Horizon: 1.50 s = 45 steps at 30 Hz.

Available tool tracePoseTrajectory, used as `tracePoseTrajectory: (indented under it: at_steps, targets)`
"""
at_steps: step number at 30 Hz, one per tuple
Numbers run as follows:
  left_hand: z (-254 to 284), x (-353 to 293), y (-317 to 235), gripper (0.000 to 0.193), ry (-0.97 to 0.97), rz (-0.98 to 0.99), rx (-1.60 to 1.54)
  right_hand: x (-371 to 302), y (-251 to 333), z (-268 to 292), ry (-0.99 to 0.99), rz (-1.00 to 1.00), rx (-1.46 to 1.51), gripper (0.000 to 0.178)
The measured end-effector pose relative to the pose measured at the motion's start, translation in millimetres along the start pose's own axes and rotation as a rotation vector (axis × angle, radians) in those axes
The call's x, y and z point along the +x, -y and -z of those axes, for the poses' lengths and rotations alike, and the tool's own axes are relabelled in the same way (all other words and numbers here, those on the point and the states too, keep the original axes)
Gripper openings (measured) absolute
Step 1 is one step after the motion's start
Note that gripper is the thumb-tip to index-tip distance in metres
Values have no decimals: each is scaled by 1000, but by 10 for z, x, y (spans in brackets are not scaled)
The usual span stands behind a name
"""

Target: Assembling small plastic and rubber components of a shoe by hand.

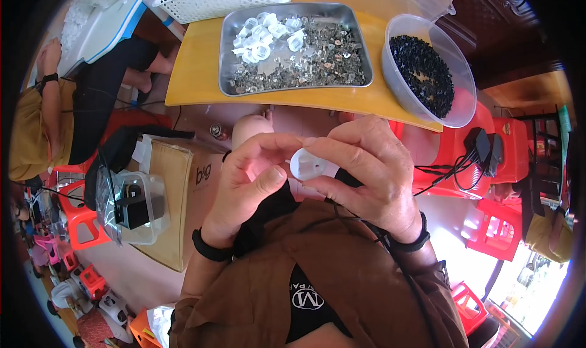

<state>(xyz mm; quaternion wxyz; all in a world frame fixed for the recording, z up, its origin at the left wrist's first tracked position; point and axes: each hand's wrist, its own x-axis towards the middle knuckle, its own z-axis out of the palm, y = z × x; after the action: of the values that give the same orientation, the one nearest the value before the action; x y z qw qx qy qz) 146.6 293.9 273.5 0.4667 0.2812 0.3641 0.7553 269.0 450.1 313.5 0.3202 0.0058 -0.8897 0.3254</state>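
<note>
A small round white plastic part (303,164) is pinched between the thumb and fingers of my right hand (375,168), above my lap. It has a recess and a small dark hole. My left hand (253,174) is beside it, palm turned inward, with its thumb apart from the fingers. The left fingertips come close to the part's upper left edge; whether they touch it I cannot tell. Beyond my hands, a metal tray (229,87) on the yellow table (195,58) bears similar white plastic parts (262,37) and many small metal pieces (317,58).
At the table's right corner stands a clear round tub (467,98) with small black pieces. A white perforated basket (226,3) is at the back. To my left are a cardboard box (174,208), a clear container (152,226) and a seated person (46,122). Red stools (497,229) stand on the right.
</note>
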Motion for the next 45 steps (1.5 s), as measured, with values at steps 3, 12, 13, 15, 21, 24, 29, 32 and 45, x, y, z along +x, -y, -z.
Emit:
tracePoseTrajectory:
  at_steps: [3,12,13,15,21,24,29,32,45]
  targets:
    - [46,-48,74,40,-31,-7,140,25,10,-12,38,21,-8,45]
    - [235,-140,97,32,-98,-51,87,353,-669,-120,39,-187,-256,24]
    - [233,-145,88,32,-95,-55,86,419,-819,-166,39,-184,-260,24]
    - [226,-156,76,42,-141,-32,203,543,-1074,-235,99,-99,-454,21]
    - [267,-233,56,42,-194,-25,233,744,-1383,-651,353,-149,-502,21]
    - [312,-274,50,42,-225,-16,229,827,-1422,-692,443,-188,-559,19]
    - [338,-265,18,34,-233,-29,157,795,-1504,-592,364,-172,-564,14]
    - [335,-239,19,28,-209,-35,91,799,-1487,-633,284,-136,-512,14]
    - [316,-234,-5,37,-269,-19,212,798,-1468,-602,268,-182,-460,12]
